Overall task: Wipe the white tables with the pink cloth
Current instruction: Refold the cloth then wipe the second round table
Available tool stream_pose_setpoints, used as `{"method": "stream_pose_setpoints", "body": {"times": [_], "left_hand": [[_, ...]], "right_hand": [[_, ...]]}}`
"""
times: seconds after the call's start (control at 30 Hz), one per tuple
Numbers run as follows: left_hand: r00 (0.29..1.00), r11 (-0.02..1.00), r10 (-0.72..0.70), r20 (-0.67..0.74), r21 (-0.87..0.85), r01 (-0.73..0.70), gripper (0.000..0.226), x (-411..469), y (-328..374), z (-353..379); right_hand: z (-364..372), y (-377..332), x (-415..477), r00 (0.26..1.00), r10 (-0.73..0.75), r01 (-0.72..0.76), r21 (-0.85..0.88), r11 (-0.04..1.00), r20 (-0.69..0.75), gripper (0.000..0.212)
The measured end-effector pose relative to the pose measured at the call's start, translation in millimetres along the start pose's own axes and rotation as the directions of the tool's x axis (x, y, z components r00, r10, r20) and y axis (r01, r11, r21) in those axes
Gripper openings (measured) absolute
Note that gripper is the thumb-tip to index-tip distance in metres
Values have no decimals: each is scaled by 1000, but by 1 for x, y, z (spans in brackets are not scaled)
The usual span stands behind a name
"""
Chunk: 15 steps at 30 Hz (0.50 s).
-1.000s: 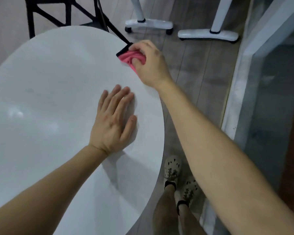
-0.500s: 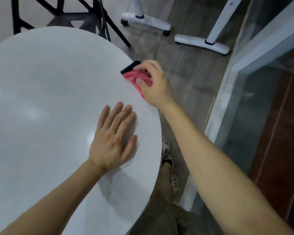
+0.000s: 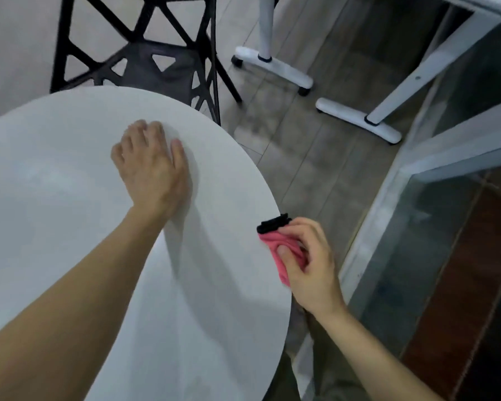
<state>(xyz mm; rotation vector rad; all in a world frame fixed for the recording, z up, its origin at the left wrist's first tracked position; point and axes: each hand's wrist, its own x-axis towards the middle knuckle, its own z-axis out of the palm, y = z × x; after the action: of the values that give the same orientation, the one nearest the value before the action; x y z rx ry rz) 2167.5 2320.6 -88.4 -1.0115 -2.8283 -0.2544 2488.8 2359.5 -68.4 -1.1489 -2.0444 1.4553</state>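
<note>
The right hand (image 3: 310, 264) grips the pink cloth (image 3: 281, 250) at the worktop's (image 3: 70, 227) right edge; the left hand (image 3: 154, 166) rests on it, fingers bent.

1. Dim, flat indoor light; colours look muted.
2. The left hand (image 3: 154, 169) and its arm cast a soft shadow on the table (image 3: 55, 198) toward 4 o'clock.
3. Motion blur smears its fingertips (image 3: 141, 125) and the chair (image 3: 145, 62) at 12 o'clock.
4. Straight lines bow near the edges.

On my feed: L hand (image 3: 154, 169), R hand (image 3: 311, 264) bare; both forearms (image 3: 70, 285) bare to frame edge. Legs: olive-green trousers (image 3: 339, 383), plain fabric, only a part in view at frame btm, R of ctr.
</note>
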Motion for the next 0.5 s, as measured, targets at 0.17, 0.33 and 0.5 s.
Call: {"method": "stream_pose_setpoints", "body": {"times": [0.17,0.33,0.5], "left_hand": [[996,996,-84,-33,-19,84,48,-8,10,13],[994,994,-109,0,-21,109,52,-5,12,7],[993,992,-119,8,-34,119,51,-9,18,2]], "right_hand": [[51,-36,175,975,-182,175,67,982,126,33],[127,-84,315,854,-214,210,62,976,475,27],[80,-61,264,883,-218,189,110,976,415,28]]}}
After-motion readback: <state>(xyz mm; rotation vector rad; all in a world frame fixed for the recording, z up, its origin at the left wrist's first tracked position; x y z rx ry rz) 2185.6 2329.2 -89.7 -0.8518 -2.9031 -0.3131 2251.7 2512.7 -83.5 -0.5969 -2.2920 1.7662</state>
